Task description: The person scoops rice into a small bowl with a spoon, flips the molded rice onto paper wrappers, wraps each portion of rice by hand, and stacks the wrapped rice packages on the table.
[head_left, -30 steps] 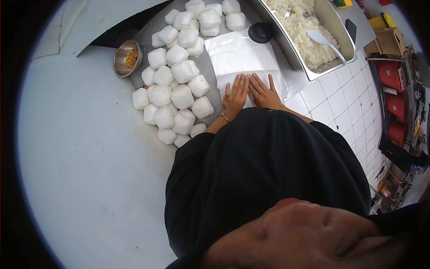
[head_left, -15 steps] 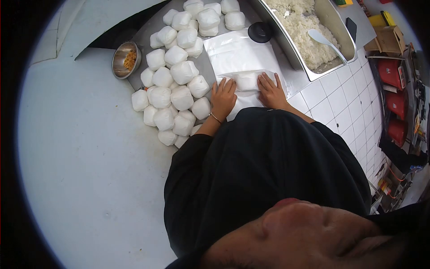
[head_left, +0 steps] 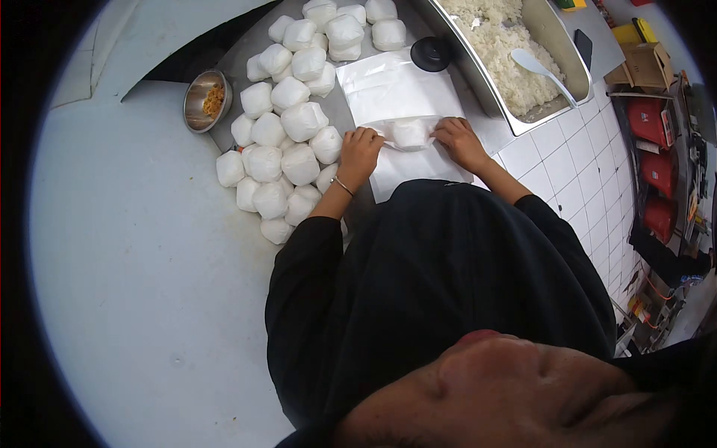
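In the head view a white paper-wrapped packet lies on a stack of white wrapping paper, its left and right ends sticking out flat. My left hand has its fingers closed on the packet's left paper end. At the opposite side, my right hand pinches the right paper end. What fills the packet is hidden by the paper. Close to my left hand, many finished-looking white packets are heaped on the metal table.
A deep metal tray of cooked rice stands at the upper right, with a white rice paddle in it. A round black lid rests at the paper's top edge. Left of the heap is a metal bowl with orange-brown food.
My hands have gone from lying flat with fingers extended beside the packet to gripping its two paper ends. Those ends now look narrower and gathered.
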A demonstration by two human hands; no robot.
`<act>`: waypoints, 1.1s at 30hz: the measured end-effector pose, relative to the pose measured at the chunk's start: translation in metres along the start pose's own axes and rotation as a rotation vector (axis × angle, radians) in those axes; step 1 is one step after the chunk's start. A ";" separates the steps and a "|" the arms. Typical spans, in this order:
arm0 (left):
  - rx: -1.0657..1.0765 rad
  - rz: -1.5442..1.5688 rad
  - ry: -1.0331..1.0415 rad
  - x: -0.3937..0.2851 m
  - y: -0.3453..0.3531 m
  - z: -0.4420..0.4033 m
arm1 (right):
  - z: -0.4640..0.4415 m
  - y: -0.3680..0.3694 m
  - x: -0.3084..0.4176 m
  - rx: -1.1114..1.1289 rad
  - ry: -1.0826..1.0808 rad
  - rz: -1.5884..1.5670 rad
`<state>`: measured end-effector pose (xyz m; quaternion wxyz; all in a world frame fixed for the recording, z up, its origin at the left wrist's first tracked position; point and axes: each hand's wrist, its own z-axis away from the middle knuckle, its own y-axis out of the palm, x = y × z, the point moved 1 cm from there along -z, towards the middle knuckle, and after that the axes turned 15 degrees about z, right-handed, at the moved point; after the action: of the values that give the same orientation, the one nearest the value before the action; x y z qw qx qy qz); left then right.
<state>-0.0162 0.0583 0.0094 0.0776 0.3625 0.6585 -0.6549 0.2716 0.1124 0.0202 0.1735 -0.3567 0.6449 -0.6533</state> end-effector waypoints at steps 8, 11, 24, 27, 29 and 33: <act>0.344 -0.011 -0.397 0.001 -0.012 -0.062 | -0.049 -0.012 -0.001 0.304 0.239 0.100; 0.181 -0.009 -0.271 0.016 -0.012 -0.073 | -0.062 -0.008 -0.012 0.328 0.259 0.031; 0.059 0.213 -0.011 0.016 -0.008 -0.032 | -0.029 0.007 -0.012 0.120 0.236 -0.461; -0.038 0.245 0.093 0.011 -0.011 -0.023 | -0.017 0.017 -0.008 -0.027 0.100 -0.412; -0.036 0.220 0.149 0.010 -0.008 -0.019 | -0.013 0.017 -0.008 -0.061 -0.037 -0.207; -0.040 0.158 0.183 0.007 -0.003 -0.013 | -0.005 0.014 0.000 -0.069 -0.290 0.178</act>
<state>-0.0177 0.0728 0.0095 0.0758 0.4698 0.6451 -0.5978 0.2653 0.1148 0.0072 0.3095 -0.3943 0.6643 -0.5546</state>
